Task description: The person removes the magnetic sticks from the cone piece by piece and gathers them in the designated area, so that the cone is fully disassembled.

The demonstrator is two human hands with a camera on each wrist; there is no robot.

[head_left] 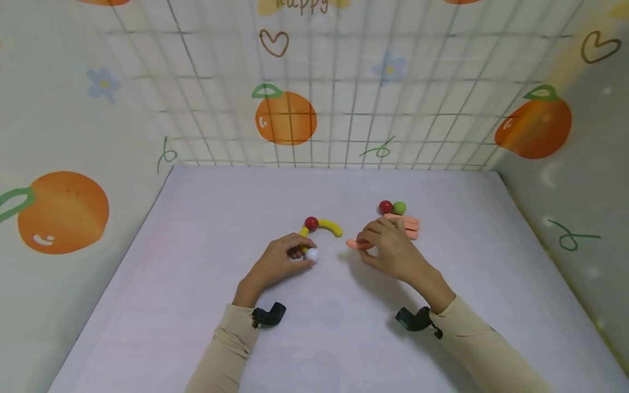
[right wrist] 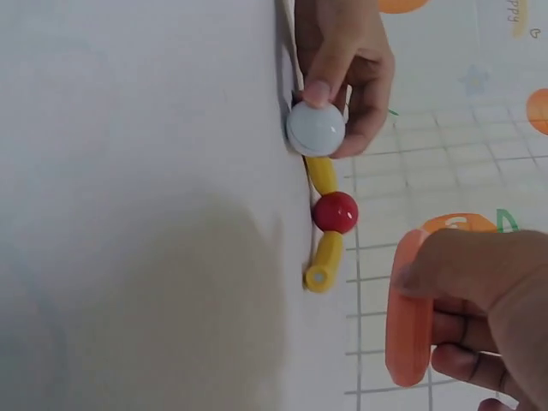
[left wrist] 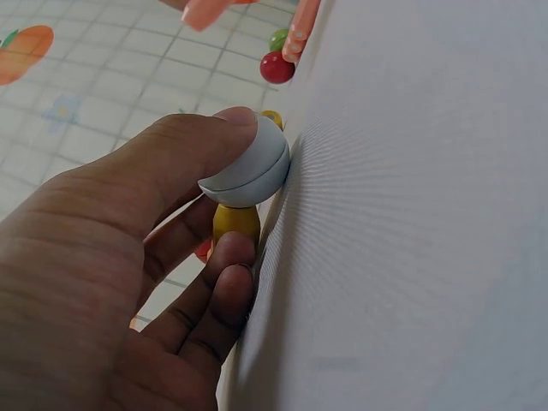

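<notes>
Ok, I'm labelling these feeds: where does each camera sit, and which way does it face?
Head: head-worn, facing forward and down at left hand, right hand, both sleeves.
Left wrist: worn there, facing along the left hand to the white ball.
Right wrist: worn there, facing the salmon stick in the right hand; left hand beyond.
Both wrist views share the white ball.

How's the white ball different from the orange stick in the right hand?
The white ball is round; the orange stick is long. The ball touches a yellow stick; the orange stick has free ends. Both are held: the ball in the left hand, the stick in the right hand.
</notes>
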